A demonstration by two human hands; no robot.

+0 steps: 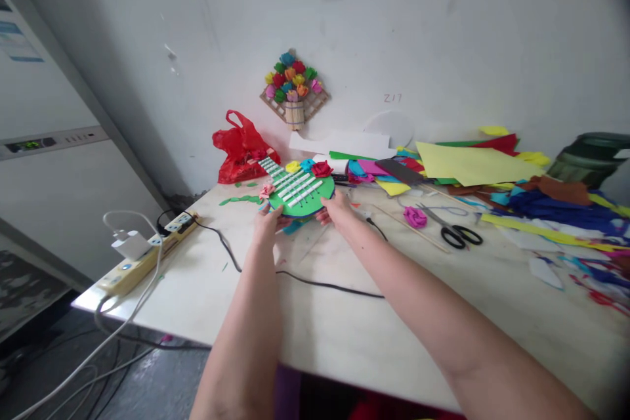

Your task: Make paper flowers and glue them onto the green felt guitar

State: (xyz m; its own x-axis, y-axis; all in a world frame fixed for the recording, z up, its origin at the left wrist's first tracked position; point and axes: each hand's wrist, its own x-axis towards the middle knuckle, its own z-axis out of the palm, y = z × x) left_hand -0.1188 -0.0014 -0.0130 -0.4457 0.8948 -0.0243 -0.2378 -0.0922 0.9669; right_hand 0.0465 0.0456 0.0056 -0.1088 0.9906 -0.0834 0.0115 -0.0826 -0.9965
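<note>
Held guitar [306, 200], red bag [239, 147] behind, cable [327, 285] under forearms [256, 321]

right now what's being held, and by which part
The left hand and right hand hold a green guitar-shaped craft by the near edge of its rounded body.

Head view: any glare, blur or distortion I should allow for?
Head view: the guitar-shaped craft reads clearly, though fine detail is soft; head view: glare whitens the table's near left corner; head view: the left-hand appliance leans, likely wide-angle distortion, and the right corners darken.
</note>
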